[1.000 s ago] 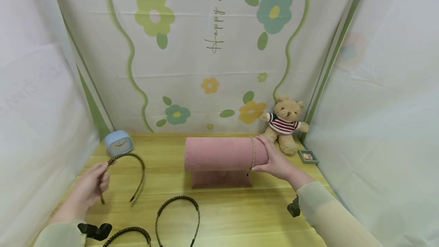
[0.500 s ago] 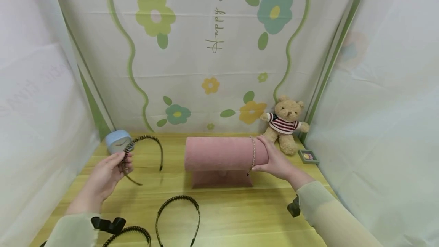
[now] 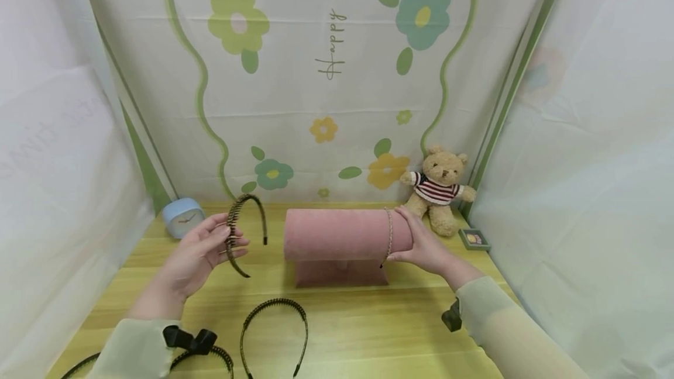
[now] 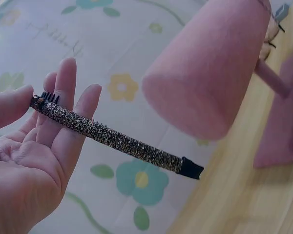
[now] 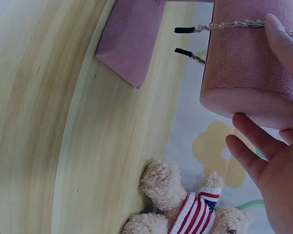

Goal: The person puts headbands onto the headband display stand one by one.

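Observation:
My left hand (image 3: 195,256) pinches a dark, glittery toothed headband (image 4: 112,139) between thumb and fingers, raised over the table to the left of the pink headband stand (image 3: 337,234). The headband's black-capped end points toward the stand's left end in the left wrist view. That stand is a padded horizontal roll on a pink base. Near its right end hangs a beaded headband (image 5: 239,24) with black tips. My right hand (image 3: 423,250) grips the roll's right end, its thumb by the beaded band and its fingertips at the end face.
One dark headband (image 3: 275,301) lies on the table (image 3: 389,332) in front of the stand. Two more, a toothed headband (image 3: 223,354) and a dark band (image 3: 79,364), are partly hidden by my left sleeve. A blue clock (image 3: 183,218), teddy bear (image 3: 441,192) and small green frame (image 3: 474,240) stand behind.
My left hand has carried the headband rightward and slightly up, from beside the clock toward the stand, turning it more edge-on. The right hand stays at the roll's end.

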Available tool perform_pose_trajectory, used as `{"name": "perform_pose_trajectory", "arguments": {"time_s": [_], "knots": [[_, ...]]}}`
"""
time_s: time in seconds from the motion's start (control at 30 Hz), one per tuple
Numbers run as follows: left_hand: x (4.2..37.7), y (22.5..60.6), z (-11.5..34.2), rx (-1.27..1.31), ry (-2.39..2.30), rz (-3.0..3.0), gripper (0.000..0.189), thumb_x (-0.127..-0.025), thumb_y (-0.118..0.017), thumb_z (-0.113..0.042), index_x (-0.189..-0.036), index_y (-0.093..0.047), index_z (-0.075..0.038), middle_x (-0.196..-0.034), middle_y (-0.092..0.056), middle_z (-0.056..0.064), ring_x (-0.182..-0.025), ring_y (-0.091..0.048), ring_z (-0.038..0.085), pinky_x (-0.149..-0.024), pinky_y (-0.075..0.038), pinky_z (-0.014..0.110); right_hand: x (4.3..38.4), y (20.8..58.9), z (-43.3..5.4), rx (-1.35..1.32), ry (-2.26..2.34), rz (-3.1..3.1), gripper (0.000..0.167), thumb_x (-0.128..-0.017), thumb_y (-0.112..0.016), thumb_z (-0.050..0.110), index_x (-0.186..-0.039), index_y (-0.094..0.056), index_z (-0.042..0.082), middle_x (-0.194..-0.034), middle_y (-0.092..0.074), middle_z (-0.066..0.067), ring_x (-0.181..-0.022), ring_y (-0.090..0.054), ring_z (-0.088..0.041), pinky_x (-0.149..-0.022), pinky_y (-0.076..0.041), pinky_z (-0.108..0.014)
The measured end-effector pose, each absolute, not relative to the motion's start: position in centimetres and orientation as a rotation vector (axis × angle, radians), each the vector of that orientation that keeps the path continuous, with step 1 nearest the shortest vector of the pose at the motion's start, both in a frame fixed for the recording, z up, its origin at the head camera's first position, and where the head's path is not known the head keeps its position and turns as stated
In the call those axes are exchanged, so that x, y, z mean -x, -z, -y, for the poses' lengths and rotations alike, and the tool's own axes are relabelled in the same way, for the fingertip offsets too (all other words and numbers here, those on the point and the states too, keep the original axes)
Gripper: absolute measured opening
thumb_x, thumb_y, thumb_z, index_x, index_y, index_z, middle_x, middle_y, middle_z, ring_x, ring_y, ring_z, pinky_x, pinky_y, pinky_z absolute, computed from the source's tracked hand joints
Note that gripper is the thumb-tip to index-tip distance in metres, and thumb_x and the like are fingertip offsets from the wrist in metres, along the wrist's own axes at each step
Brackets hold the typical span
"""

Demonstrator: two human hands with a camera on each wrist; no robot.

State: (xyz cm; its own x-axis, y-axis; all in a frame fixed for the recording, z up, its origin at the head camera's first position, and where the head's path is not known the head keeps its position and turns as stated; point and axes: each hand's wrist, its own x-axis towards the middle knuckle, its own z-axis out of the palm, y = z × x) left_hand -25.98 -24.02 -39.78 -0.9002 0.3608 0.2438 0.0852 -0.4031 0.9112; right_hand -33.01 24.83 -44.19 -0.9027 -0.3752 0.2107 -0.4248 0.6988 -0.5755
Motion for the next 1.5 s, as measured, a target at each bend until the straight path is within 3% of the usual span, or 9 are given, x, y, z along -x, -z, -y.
{"name": "perform_pose_trajectory", "arguments": {"time_s": [0.57,1.03,1.27,1.5], "knots": [[27.9,39.2,17.0,-0.668,-2.38,-1.697,0.032,-0.104,-0.049,-0.007,-0.134,-0.039,-0.005,-0.108,-0.06,0.012,-0.098,-0.067,0.026,-0.095,-0.049,0.051,32.7,44.0,-24.9,-0.655,-1.0,2.84,0.111,-0.071,-0.087,0.048,-0.157,-0.019,0.027,-0.16,-0.018,-0.01,-0.141,-0.028,-0.035,-0.106,-0.034,-0.058],[29.2,40.3,15.8,-0.627,-2.374,-1.779,0.029,-0.105,-0.046,-0.009,-0.134,-0.039,-0.007,-0.112,-0.059,0.01,-0.097,-0.066,0.021,-0.089,-0.053,0.04,32.6,43.9,-24.8,-0.654,-1.002,2.84,0.111,-0.071,-0.087,0.047,-0.157,-0.019,0.027,-0.161,-0.018,-0.013,-0.14,-0.028,-0.037,-0.106,-0.034,-0.06],[28.4,40.4,14.8,-0.672,-2.325,-1.778,0.039,-0.104,-0.049,-0.007,-0.139,-0.034,0.002,-0.109,-0.061,0.009,-0.096,-0.067,0.022,-0.088,-0.054,0.043,32.7,43.9,-24.9,-0.646,-1.018,2.842,0.111,-0.071,-0.087,0.048,-0.157,-0.018,0.03,-0.161,-0.017,-0.01,-0.14,-0.03,-0.036,-0.105,-0.035,-0.059],[28.5,40.8,14.2,-0.577,-2.259,-1.822,0.056,-0.104,-0.046,-0.005,-0.155,-0.022,-0.003,-0.113,-0.059,0.014,-0.094,-0.067,0.023,-0.088,-0.054,0.041,32.6,43.9,-24.9,-0.643,-1.033,2.843,0.111,-0.072,-0.087,0.046,-0.157,-0.018,0.031,-0.161,-0.016,-0.008,-0.14,-0.03,-0.035,-0.106,-0.035,-0.058]]}}
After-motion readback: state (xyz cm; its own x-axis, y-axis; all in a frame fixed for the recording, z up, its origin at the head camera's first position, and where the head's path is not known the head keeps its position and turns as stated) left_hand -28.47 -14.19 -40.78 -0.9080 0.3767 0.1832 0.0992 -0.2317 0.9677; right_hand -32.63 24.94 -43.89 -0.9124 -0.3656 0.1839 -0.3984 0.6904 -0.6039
